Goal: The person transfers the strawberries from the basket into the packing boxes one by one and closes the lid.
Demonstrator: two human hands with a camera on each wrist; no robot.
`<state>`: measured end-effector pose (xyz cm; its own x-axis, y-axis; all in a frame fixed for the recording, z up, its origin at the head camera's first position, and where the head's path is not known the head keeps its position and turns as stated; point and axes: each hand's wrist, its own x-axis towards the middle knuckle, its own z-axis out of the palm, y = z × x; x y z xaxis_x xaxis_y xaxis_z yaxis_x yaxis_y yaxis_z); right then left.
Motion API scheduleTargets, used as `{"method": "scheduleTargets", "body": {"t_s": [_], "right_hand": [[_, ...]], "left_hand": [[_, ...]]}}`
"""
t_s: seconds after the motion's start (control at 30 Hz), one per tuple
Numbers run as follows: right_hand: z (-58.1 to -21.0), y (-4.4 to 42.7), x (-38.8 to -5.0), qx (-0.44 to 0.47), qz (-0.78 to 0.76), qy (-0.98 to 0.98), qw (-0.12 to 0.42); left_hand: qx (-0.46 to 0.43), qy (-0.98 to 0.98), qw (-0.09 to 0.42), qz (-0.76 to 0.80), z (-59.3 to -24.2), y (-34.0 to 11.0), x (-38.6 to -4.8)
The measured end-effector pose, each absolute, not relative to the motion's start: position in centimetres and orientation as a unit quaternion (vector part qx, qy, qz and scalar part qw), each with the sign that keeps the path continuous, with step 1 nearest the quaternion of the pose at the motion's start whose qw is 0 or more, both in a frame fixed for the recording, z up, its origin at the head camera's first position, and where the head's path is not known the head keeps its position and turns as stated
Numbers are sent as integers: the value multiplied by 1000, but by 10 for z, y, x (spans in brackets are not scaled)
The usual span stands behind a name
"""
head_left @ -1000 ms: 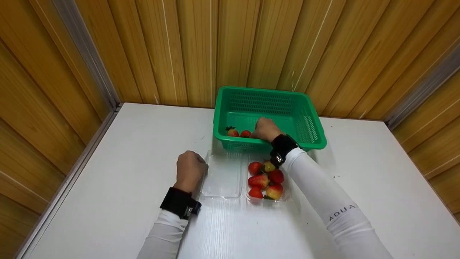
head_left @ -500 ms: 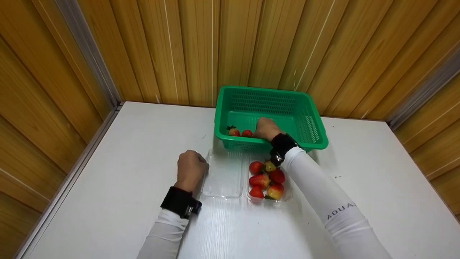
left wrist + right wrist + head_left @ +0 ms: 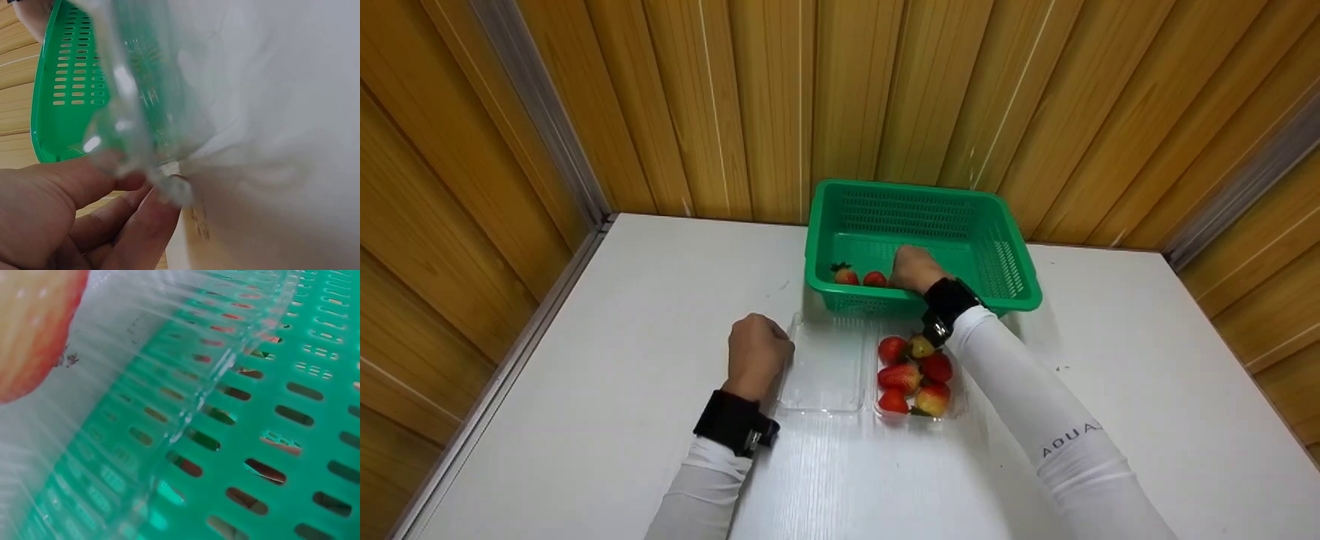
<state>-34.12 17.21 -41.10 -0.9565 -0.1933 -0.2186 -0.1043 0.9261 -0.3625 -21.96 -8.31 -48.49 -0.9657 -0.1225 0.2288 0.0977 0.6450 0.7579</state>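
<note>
My left hand (image 3: 757, 354) pinches the left rim of a clear plastic clamshell box, whose flat lid half (image 3: 825, 371) lies on the table. In the left wrist view the fingers (image 3: 149, 225) and thumb meet at the clear rim (image 3: 126, 90). Several strawberries (image 3: 900, 378) fill the other half, to the right. My right hand (image 3: 916, 268) reaches over the front wall into a green plastic basket (image 3: 922, 187). Its fingertips are hidden there, so what they hold does not show. Just left of it in the basket lie two strawberries (image 3: 874, 279).
The basket stands at the back of the white table (image 3: 675, 300), near the wood-patterned wall (image 3: 765, 112). In the right wrist view, its slotted side (image 3: 292, 455) shows behind the clear box edge, with one strawberry (image 3: 34, 326) close to the camera.
Between the frames my right hand shifts very slightly inside the basket, showing a little more of the strawberry beside it. My left hand stays at the box rim.
</note>
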Motion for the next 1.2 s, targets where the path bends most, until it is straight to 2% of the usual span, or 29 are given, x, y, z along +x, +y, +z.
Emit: {"method": "scheduleTargets", "body": {"t_s": [0.57,0.9,1.2], "right_hand": [[-397,175,-330,-68,-221,966,113],[-384,176,-319,-119,-233,962,73],[-373,184,-305,-123,-277,951,55]], "left_hand": [[8,-897,122,-424,-486,-86,-220],[0,-896,123,-428,-487,-89,-219],[-1,-897,125,-425,-485,-89,-218]]}}
